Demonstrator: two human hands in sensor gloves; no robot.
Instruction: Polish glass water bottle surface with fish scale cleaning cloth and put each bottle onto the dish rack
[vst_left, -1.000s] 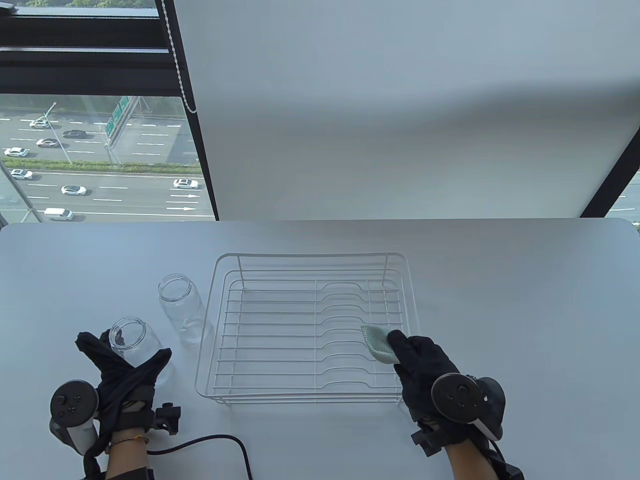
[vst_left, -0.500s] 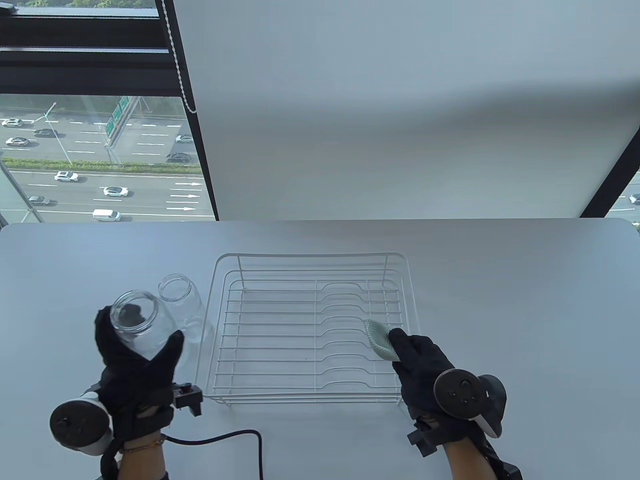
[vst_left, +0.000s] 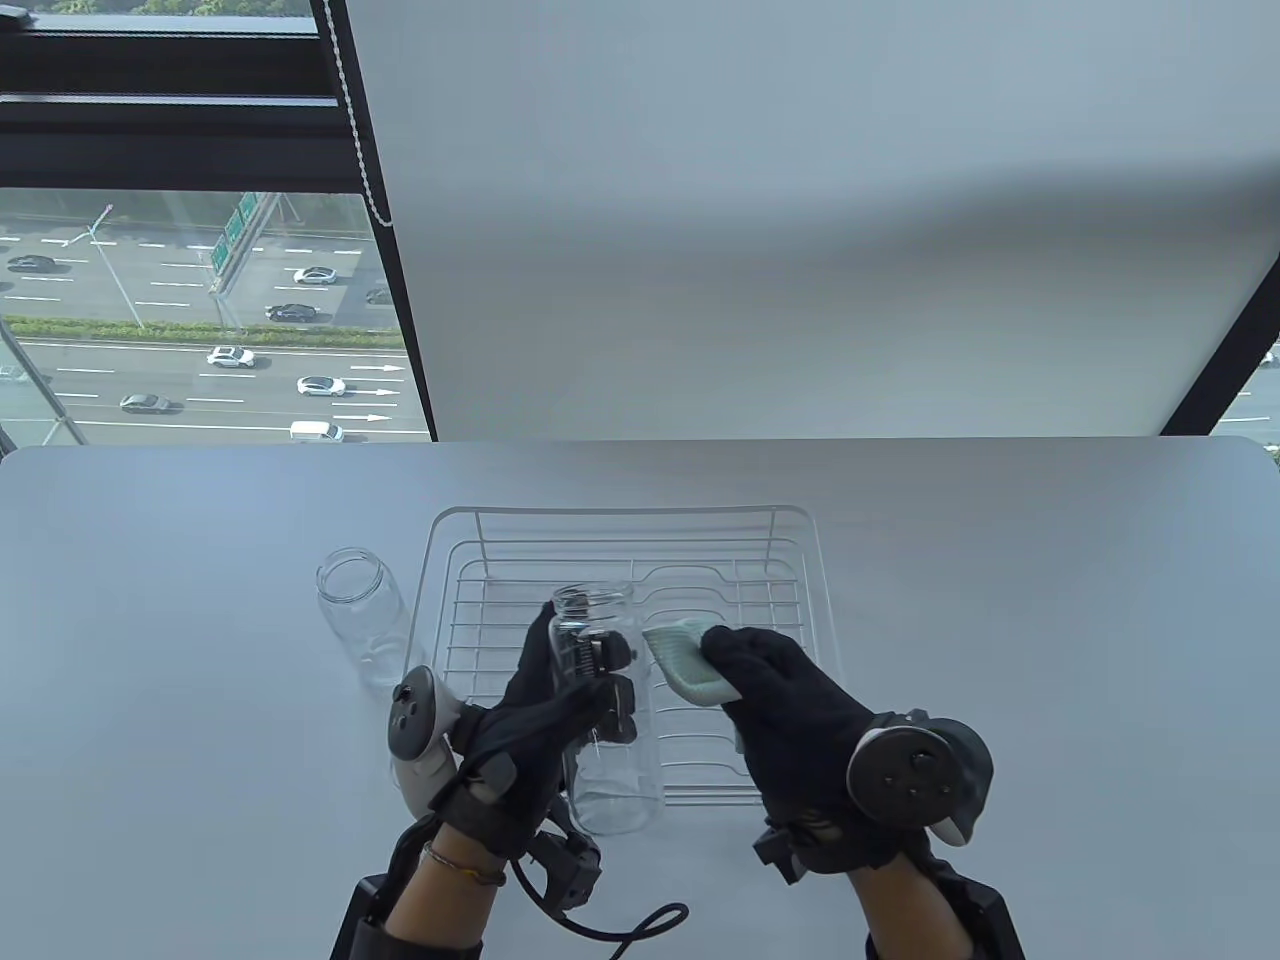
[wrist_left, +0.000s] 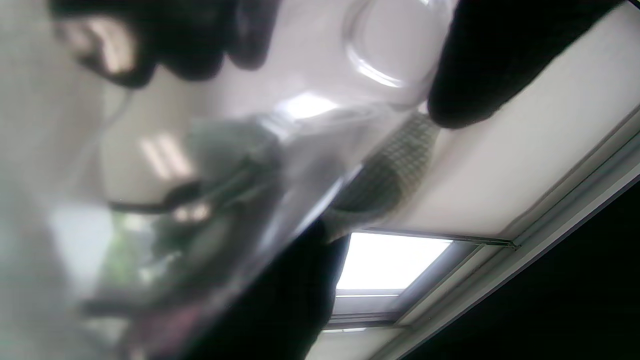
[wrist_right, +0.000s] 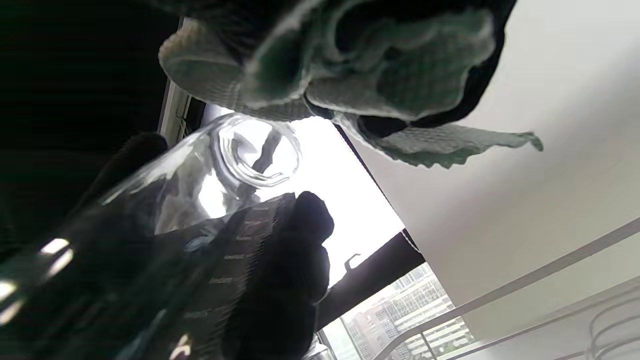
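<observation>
My left hand (vst_left: 545, 705) grips a clear glass bottle (vst_left: 605, 760), lifted and tilted over the near part of the white wire dish rack (vst_left: 440, 560), mouth pointing away from me. My right hand (vst_left: 770, 700) holds a bunched pale green scaled cloth (vst_left: 680, 665) right beside the bottle's upper part. In the right wrist view the cloth (wrist_right: 380, 75) hangs just above the bottle mouth (wrist_right: 260, 150). The left wrist view shows blurred glass (wrist_left: 210, 165) close up and the cloth (wrist_left: 390, 170) behind it. A second open glass bottle (vst_left: 362, 615) stands on the table left of the rack.
The grey table (vst_left: 1000, 620) runs to a window at the back, with a roller blind behind the rack. A black cable (vst_left: 620, 925) trails from my left wrist near the table's front edge. No bottle stands in the rack.
My left hand has carried the bottle from the table's left side rightward to above the rack's near edge and tipped it. My right hand has moved left with the cloth up to the bottle.
</observation>
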